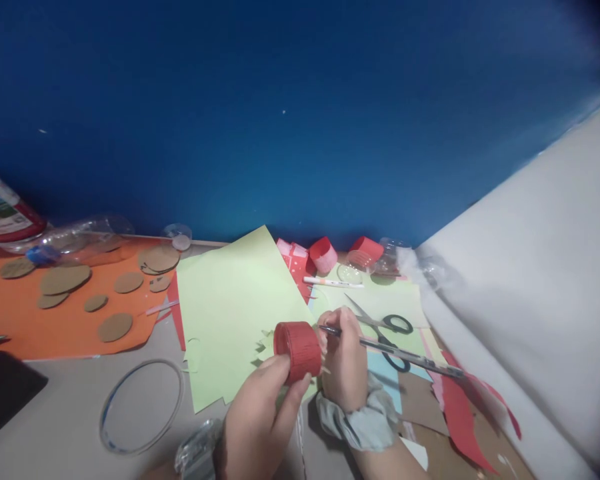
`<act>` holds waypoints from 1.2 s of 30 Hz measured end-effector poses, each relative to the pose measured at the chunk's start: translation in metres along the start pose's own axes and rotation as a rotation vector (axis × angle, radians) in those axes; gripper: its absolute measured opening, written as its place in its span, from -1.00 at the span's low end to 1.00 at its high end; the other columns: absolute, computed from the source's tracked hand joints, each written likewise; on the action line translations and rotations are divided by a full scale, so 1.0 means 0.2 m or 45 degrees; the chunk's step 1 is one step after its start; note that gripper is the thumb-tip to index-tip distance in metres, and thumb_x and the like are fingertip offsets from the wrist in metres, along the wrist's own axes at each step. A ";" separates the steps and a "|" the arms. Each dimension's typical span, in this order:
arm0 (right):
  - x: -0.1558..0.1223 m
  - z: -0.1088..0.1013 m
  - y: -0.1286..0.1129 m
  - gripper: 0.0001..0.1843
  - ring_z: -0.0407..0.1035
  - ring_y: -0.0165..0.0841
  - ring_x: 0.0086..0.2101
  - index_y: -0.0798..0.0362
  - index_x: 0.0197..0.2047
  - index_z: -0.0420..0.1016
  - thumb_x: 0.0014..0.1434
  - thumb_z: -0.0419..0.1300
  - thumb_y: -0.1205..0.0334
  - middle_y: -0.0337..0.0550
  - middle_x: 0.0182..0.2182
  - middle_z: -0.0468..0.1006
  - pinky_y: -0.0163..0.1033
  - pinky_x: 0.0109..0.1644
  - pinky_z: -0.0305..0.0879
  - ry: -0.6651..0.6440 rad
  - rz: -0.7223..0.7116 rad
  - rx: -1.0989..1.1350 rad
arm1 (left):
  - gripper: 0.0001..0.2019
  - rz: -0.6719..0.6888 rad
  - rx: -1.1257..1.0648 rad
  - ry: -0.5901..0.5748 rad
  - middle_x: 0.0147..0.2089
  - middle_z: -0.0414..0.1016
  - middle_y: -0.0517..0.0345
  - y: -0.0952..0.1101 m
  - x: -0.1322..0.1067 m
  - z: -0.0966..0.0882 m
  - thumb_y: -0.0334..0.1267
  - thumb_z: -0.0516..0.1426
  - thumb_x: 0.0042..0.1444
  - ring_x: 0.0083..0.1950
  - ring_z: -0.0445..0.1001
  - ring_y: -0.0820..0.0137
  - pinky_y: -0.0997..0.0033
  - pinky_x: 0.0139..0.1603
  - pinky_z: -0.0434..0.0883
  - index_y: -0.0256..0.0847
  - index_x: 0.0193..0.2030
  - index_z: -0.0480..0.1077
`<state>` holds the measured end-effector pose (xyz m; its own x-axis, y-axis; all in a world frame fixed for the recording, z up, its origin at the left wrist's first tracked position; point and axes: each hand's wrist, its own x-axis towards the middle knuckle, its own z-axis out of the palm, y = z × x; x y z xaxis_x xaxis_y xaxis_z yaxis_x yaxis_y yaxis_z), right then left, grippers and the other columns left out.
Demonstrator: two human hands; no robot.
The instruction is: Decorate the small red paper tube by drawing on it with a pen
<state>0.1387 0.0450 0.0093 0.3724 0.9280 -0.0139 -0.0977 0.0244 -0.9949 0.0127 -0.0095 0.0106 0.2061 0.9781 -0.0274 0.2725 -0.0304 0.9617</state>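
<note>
My left hand (257, 417) is closed round a short red corrugated paper cylinder (297, 348) and holds it over a light green paper sheet (233, 303). My right hand (343, 363), a grey scrunchie on its wrist, pinches a thin pen (395, 351) whose tip points at the cylinder's right end. A small jagged green paper cutout (266, 345) shows just left of the cylinder.
Black-handled scissors (387, 330) and a white marker (333, 283) lie on green paper at the right. Brown cardboard discs (65, 280) sit on orange paper at the left, with a clear ring (141, 405), plastic bottles (75, 237) and red paper rolls (323, 253) near the blue wall.
</note>
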 end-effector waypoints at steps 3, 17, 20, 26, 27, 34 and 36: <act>-0.02 0.00 0.02 -0.55 -0.02 -0.51 -0.69 0.00 -0.50 0.19 0.32 -0.02 -0.09 -0.42 -0.71 0.13 -0.40 -0.64 -0.07 0.132 -0.013 0.053 | -0.74 -0.116 -0.176 -0.082 -0.12 0.60 -0.03 0.01 0.02 -0.01 -0.15 -0.04 0.32 -0.18 0.54 0.30 0.36 -0.08 0.45 -0.20 -0.13 0.41; -0.15 -0.05 0.00 -0.76 0.18 -0.44 -0.57 0.00 -0.45 0.22 0.29 0.04 0.25 -0.28 -0.54 0.34 -0.32 -0.50 0.12 -0.347 -0.626 -0.355 | -0.81 -0.118 0.051 -0.043 -0.31 0.56 0.10 0.00 0.05 -0.03 -0.22 -0.05 0.29 -0.29 0.52 0.31 0.40 -0.22 0.40 -0.16 -0.25 0.35; -0.15 -0.04 0.00 -0.74 0.16 -0.46 -0.59 0.00 -0.45 0.23 0.30 0.05 0.20 -0.29 -0.55 0.33 -0.33 -0.53 0.10 -0.357 -0.523 -0.332 | -0.80 -0.096 0.098 -0.053 -0.29 0.56 0.08 -0.01 0.04 -0.02 -0.25 -0.06 0.28 -0.28 0.54 0.29 0.38 -0.22 0.41 -0.17 -0.25 0.35; -0.13 -0.01 -0.01 -0.63 0.07 -0.49 -0.62 0.01 -0.49 0.19 0.34 0.02 0.09 -0.37 -0.63 0.21 -0.34 -0.56 0.02 -0.348 -0.194 -0.273 | -0.79 -0.140 0.181 -0.031 -0.22 0.59 0.01 -0.01 0.03 -0.01 -0.22 -0.05 0.29 -0.19 0.56 0.23 0.32 -0.13 0.42 -0.17 -0.20 0.38; -0.13 -0.01 -0.01 -0.63 0.06 -0.50 -0.62 0.01 -0.49 0.19 0.35 0.02 0.09 -0.38 -0.63 0.21 -0.34 -0.56 0.01 -0.355 -0.181 -0.257 | -0.79 -0.139 0.184 -0.028 -0.21 0.60 0.01 -0.01 0.03 -0.01 -0.22 -0.05 0.29 -0.19 0.56 0.23 0.32 -0.14 0.43 -0.17 -0.19 0.39; -0.12 -0.01 -0.02 -0.60 0.04 -0.50 -0.62 0.02 -0.50 0.17 0.36 -0.01 0.07 -0.40 -0.64 0.13 -0.35 -0.55 0.03 -0.384 -0.167 -0.311 | -0.81 -0.063 0.161 0.081 -0.24 0.65 0.02 -0.05 0.04 0.00 -0.24 0.03 0.22 -0.25 0.60 0.23 0.39 -0.24 0.47 -0.12 -0.19 0.48; -0.12 -0.01 -0.02 -0.61 0.05 -0.50 -0.62 0.01 -0.49 0.17 0.36 -0.01 0.06 -0.41 -0.64 0.13 -0.35 -0.55 0.03 -0.389 -0.165 -0.327 | -0.81 -0.057 0.155 0.091 -0.24 0.65 0.02 -0.06 0.04 0.00 -0.23 0.05 0.21 -0.24 0.60 0.23 0.40 -0.23 0.48 -0.12 -0.18 0.49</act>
<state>0.1318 0.0228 0.0127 0.0717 0.9919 0.1049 0.1796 0.0906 -0.9795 0.0100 -0.0014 -0.0016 0.1247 0.9911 -0.0456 0.3930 -0.0072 0.9195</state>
